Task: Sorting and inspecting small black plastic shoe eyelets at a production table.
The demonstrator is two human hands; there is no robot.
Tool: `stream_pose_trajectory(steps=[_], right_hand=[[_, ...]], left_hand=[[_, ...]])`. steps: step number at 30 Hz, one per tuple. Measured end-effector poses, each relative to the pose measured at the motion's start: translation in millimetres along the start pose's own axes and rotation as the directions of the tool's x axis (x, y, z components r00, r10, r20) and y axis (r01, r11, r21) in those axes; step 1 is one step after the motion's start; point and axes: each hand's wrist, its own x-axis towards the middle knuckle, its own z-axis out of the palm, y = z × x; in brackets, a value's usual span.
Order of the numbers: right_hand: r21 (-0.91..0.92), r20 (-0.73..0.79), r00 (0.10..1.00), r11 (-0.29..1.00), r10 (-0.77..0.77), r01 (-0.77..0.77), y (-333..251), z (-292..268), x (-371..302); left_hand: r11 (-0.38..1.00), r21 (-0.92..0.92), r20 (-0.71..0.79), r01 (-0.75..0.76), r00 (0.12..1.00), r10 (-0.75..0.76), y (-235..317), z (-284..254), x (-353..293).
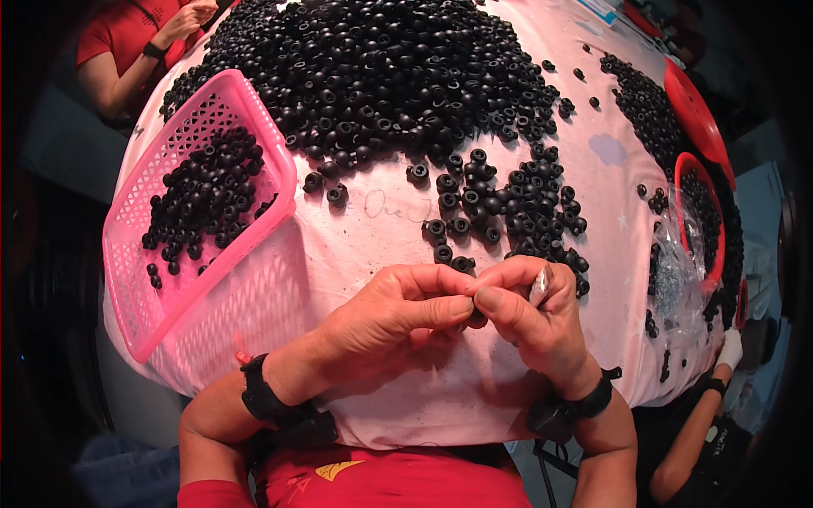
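Note:
In front of me, my left hand (394,311) and my right hand (535,315) meet with thumbs and fingertips pinched together. Between them is a small dark piece (477,321), mostly covered by the fingers; it looks black like the parts around. A shiny silver pointed thing (540,285) sticks up between the fingers of my right hand; its lower part is hidden. Just beyond my hands lies a loose group of small round black parts with holes (529,203). A pink perforated plastic basket (288,182) stands tilted at left, with many of the same parts inside.
A large heap of black parts (373,76) covers the far table. At right are red round trays (696,110), a clear plastic bag (673,267) and more black parts. Other people work nearby: a person in red (127,51) at far left, a gloved hand (730,349) at right.

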Motion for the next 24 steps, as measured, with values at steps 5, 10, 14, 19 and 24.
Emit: stream_pose_trajectory(steps=[5, 10, 14, 19, 24], right_hand=[[0.201, 0.01, 0.988, 0.967, 0.157, -0.156, 3.5, -7.5, 1.7], [0.204, -0.035, 0.992, 0.972, 0.125, -0.115, 0.2, -11.2, 1.9], [0.02, -0.075, 0.997, 1.0, 0.021, -0.02, -1.6, -8.0, 0.7], [-0.324, 0.004, 0.957, 0.905, -0.291, 0.277, 4.6, -3.5, -0.2], [-0.169, -0.059, 0.984, 0.973, -0.17, 0.158, -0.9, -0.7, -2.9]], left_hand=[[0.997, -0.056, 0.042, 0.047, 0.998, -0.044, -1.7, 1.5, 2.4], [0.993, -0.109, 0.074, 0.044, 0.997, -0.036, 1.1, -2.9, 2.2], [0.995, -0.102, 0.074, 0.021, 0.997, -0.014, 1.7, -2.8, 3.7], [0.995, -0.103, 0.001, -0.009, 1.0, 0.009, 4.0, -2.3, -0.7], [0.999, 0.008, -0.002, -0.034, 0.999, 0.034, -2.7, -1.4, 1.9]])
